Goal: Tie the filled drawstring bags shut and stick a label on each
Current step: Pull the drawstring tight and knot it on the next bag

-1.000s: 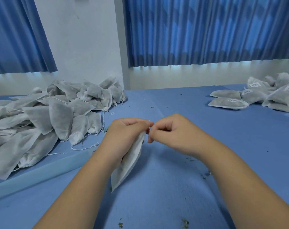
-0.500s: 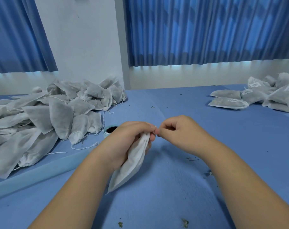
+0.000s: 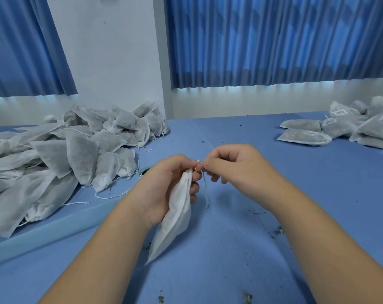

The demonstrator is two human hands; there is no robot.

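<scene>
**Two hands tying a white drawstring bag above a blue counter**

At far left a blue curtain [image 3: 21,44] hangs at a window. Below it a large heap of grey-white bags [image 3: 65,154] lies on the blue counter [image 3: 230,270], with thin white strings trailing loose toward the middle. A pale blue foam strip [image 3: 54,231] runs along the near side of the heap, slanting from lower left toward the centre. A small teal object [image 3: 143,171] peeks out just behind the left hand, mostly hidden, and what it is cannot be told.

At centre the left hand [image 3: 164,189] is raised above the counter; its grip is closed round the gathered neck of a white bag [image 3: 175,222]. The bag hangs tilted from the fist toward the viewer, lower corner pointing down; whether that corner touches the counter cannot be told. The drawstring [image 3: 204,191] forms a small loop at the left fingertips, and its loose end dangles between the two hands.

The right hand [image 3: 236,165] sits just beside the left, fingertips nearly meeting. Its grip is narrow, thumb and forefinger pinching the drawstring at the loop; the other fingers curl loosely beneath.

Behind the hands stands a white wall [image 3: 111,51], and to its right hangs a wider blue curtain [image 3: 273,40]. At far right, well apart from the hands, a smaller pile of filled bags [image 3: 339,132] lies flat on the counter; several carry a small white label [image 3: 310,133]. Dried green crumbs [image 3: 247,300] fleck the counter near the front edge.
</scene>
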